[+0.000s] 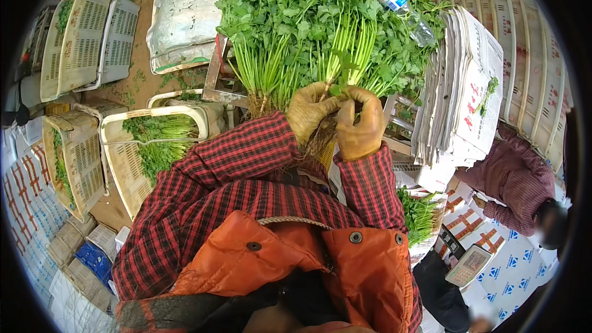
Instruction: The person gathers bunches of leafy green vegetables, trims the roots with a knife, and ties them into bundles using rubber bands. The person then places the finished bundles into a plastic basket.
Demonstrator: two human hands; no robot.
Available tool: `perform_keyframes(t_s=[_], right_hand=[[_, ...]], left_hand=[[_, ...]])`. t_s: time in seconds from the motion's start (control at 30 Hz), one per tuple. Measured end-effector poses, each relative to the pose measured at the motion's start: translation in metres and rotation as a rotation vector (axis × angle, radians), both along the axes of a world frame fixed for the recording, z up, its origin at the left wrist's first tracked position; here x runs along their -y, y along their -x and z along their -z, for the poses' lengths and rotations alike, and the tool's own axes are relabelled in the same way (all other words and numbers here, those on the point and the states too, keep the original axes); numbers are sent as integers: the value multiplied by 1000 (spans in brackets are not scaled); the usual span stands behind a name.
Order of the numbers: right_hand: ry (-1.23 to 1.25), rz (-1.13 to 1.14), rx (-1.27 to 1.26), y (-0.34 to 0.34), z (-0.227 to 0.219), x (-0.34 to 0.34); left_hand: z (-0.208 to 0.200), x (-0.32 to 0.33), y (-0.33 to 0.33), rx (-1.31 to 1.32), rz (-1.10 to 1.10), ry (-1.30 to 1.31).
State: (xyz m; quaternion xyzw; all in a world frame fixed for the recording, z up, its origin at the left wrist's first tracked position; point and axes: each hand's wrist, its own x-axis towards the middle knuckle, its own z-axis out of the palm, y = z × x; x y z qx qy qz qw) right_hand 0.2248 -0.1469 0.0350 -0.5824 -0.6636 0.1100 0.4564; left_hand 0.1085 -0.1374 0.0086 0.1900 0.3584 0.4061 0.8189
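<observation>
My left hand [308,111], in a stained yellow glove, is closed round the root end of a bunch of coriander-like greens [354,43]. Brown roots [320,137] hang below that hand. Beside it my right hand [361,124], gloved the same way, pinches a small leafy sprig [346,69] between thumb and fingers. The two hands almost touch. Under and around the held stems, a thick heap of the same greens [265,55] lies on a metal-framed stand [219,77], leaves away from me and roots toward me.
A plastic bottle [401,6] with a blue cap rests on the heap's right. Next to it rises a stack of newspapers [465,80]. Plastic crates [114,148] of greens stand at left. Another person [515,179] is at the right, near a calculator-like device [470,265].
</observation>
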Motion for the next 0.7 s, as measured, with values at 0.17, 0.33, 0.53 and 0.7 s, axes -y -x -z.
perform_keyframes(t_s=[0.17,0.33,0.53,0.7], right_hand=[[237,80,459,-10,-2,-14],[341,134,609,-22,1,-11],[426,126,801,-22,-7,-26],[392,51,1152,-21,-2,-60]], left_hand=[[-2,1,8,-273,234,-3],[-12,1,37,-280,206,-155],[-2,-1,56,-275,209,-178],[-2,3,59,-274,193,-156]])
